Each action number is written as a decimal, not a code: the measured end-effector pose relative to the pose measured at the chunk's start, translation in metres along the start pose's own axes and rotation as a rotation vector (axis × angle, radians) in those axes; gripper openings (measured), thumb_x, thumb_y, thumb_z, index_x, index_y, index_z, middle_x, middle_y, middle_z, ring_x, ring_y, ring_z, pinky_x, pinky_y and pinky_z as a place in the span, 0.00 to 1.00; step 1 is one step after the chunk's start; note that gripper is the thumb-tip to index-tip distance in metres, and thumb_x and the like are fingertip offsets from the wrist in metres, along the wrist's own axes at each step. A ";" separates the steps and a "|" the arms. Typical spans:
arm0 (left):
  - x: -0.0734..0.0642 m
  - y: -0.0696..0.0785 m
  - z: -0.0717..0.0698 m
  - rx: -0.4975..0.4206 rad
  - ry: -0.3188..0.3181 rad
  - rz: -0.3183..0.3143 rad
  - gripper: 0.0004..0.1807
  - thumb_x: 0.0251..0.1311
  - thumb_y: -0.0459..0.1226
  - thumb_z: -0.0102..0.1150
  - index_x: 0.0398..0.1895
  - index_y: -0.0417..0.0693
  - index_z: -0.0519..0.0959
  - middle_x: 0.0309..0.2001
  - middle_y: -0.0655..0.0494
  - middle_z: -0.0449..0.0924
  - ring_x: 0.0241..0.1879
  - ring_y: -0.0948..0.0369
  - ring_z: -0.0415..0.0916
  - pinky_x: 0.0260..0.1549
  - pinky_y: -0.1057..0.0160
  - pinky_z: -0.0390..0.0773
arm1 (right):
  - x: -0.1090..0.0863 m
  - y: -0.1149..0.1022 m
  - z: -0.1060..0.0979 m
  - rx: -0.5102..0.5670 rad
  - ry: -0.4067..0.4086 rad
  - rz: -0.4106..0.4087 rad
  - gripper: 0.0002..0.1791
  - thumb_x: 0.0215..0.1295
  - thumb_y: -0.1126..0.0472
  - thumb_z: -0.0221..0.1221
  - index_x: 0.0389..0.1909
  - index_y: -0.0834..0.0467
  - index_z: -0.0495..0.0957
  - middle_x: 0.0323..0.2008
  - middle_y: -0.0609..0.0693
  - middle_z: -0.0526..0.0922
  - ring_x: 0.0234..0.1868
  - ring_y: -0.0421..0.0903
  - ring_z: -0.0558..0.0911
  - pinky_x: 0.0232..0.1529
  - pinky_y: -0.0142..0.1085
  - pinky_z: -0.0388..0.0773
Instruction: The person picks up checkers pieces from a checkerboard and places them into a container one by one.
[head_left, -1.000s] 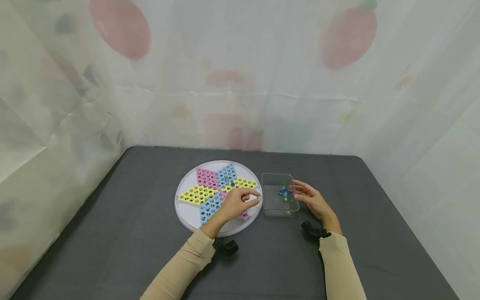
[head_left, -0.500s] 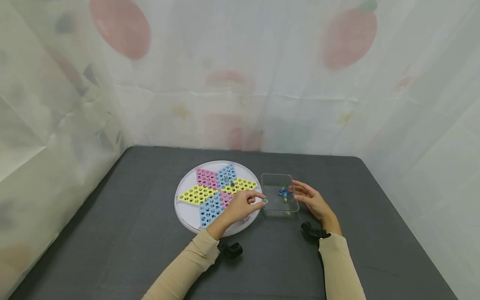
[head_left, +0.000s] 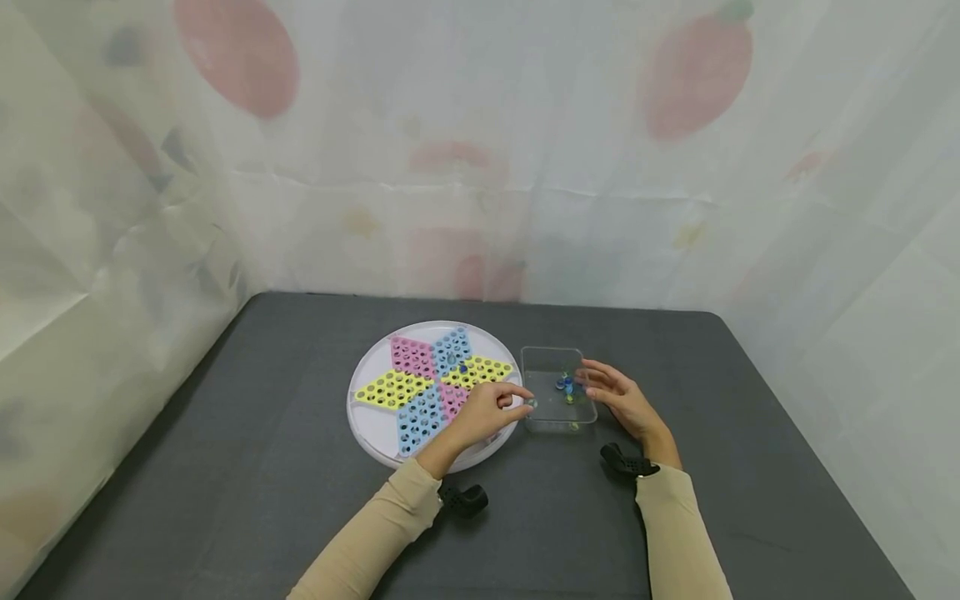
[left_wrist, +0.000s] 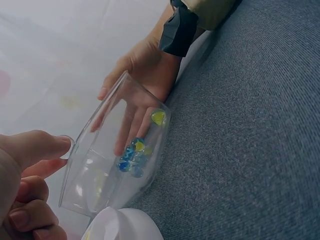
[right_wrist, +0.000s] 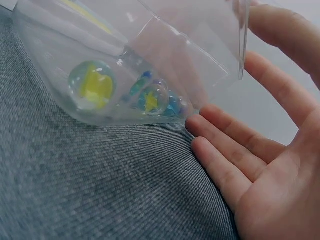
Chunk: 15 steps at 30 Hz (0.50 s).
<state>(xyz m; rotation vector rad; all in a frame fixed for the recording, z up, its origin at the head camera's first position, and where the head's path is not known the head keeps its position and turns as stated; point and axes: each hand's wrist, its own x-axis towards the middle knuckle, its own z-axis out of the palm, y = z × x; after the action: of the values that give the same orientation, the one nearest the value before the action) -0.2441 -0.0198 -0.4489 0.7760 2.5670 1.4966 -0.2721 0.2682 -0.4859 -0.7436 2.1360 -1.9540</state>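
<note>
In the head view my left hand (head_left: 480,414) reaches over the star-patterned Chinese checkers board (head_left: 369,429). Its thumb and forefinger pinch a clear marble (head_left: 532,403) at the left rim of a transparent plastic box (head_left: 551,417). The left wrist view shows that marble (left_wrist: 68,142) at the fingertips, close to the box rim. My right hand (head_left: 632,408) is against the box's right side with its fingers extended; fingertips (right_wrist: 197,122) touch or nearly touch the wall. Inside the box lie several blue and yellow marbles (left_wrist: 132,159), with one yellow-swirled marble (right_wrist: 92,86) set apart near a corner.
The round white board stands directly left of the box, its pink, blue and yellow fields full of holes. A dark blue marble (head_left: 462,368) and a clear one (head_left: 452,359) sit on it. Grey cloth (head_left: 555,533) covers the table; a pale printed curtain (head_left: 480,208) hangs behind.
My left hand has moved slightly right, bringing the pinched marble from the board's right edge to the box's left rim. My right hand stays at the box.
</note>
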 end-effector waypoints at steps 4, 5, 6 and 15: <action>0.001 -0.001 0.000 0.006 -0.003 0.000 0.12 0.61 0.39 0.63 0.45 0.45 0.85 0.16 0.61 0.52 0.14 0.69 0.46 0.19 0.73 0.56 | 0.001 -0.002 0.001 -0.011 0.009 0.005 0.33 0.70 0.65 0.53 0.71 0.72 0.52 0.63 0.52 0.73 0.60 0.29 0.76 0.57 0.20 0.71; 0.001 -0.002 0.001 0.004 -0.004 0.003 0.12 0.61 0.39 0.63 0.45 0.44 0.85 0.16 0.61 0.52 0.14 0.69 0.46 0.19 0.73 0.56 | 0.001 -0.002 0.001 -0.014 0.013 0.011 0.33 0.70 0.65 0.53 0.71 0.72 0.53 0.63 0.52 0.73 0.60 0.29 0.76 0.57 0.20 0.71; 0.001 -0.002 0.001 0.003 -0.004 0.005 0.12 0.61 0.39 0.63 0.45 0.44 0.84 0.16 0.61 0.52 0.14 0.69 0.46 0.19 0.73 0.56 | 0.001 -0.002 0.001 -0.019 0.018 0.013 0.33 0.70 0.66 0.53 0.70 0.72 0.53 0.63 0.52 0.73 0.60 0.29 0.76 0.57 0.20 0.71; 0.001 -0.005 0.001 -0.027 -0.017 -0.001 0.12 0.61 0.39 0.62 0.45 0.44 0.84 0.16 0.61 0.53 0.13 0.70 0.46 0.19 0.73 0.56 | 0.001 -0.002 0.001 -0.052 0.023 0.049 0.32 0.70 0.64 0.53 0.70 0.71 0.54 0.62 0.46 0.73 0.60 0.28 0.74 0.56 0.20 0.71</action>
<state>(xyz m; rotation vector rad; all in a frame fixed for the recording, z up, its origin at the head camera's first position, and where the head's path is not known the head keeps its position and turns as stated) -0.2464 -0.0205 -0.4537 0.7807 2.5292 1.5145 -0.2721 0.2665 -0.4844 -0.6741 2.2047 -1.8986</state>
